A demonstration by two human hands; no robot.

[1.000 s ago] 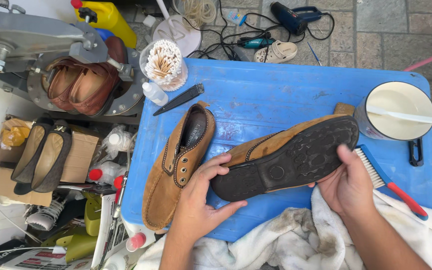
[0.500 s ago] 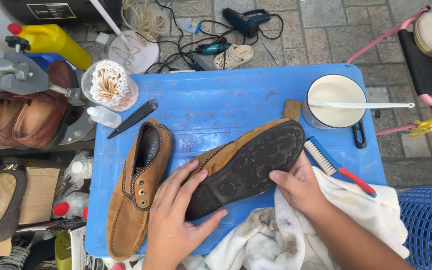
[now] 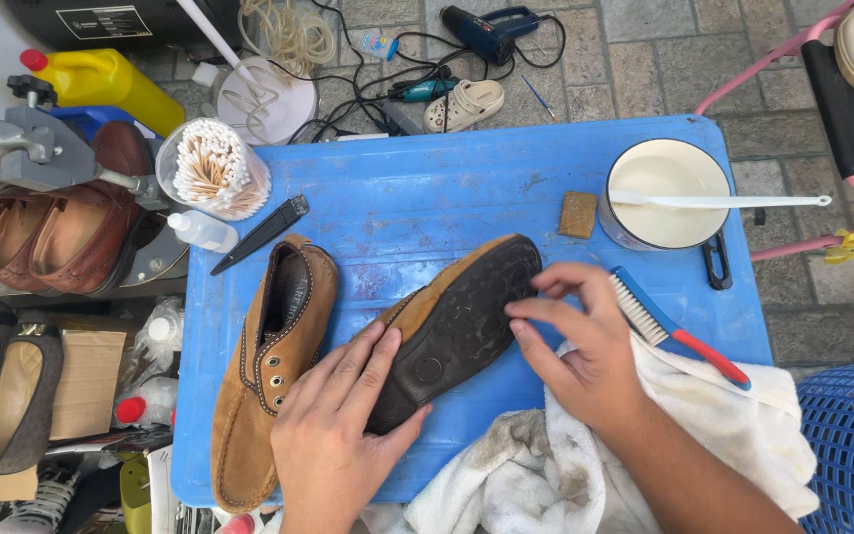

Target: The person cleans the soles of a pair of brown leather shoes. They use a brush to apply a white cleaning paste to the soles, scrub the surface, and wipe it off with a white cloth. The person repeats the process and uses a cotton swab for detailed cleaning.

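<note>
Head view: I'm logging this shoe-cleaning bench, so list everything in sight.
tan suede shoes: 2; upright one table left, one sole-up centre
blue table: 1
cotton swab cup: 1, clear, back left
small bottle: 1, clear
black tool: 1
brown sponge: 1
white pot: 1, with stick
brush: 1, blue-red
white cloth: 1, front
yellow bottle: 1
brown shoes: pair, left
left hand: on sole
right hand: fingers on sole

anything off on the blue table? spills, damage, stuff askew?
Nothing spilled. The white towel at the blue table edge is stained grey-brown. One tan shoe lies sole-up under both hands, its black sole scuffed; its mate sits upright beside it.
</note>
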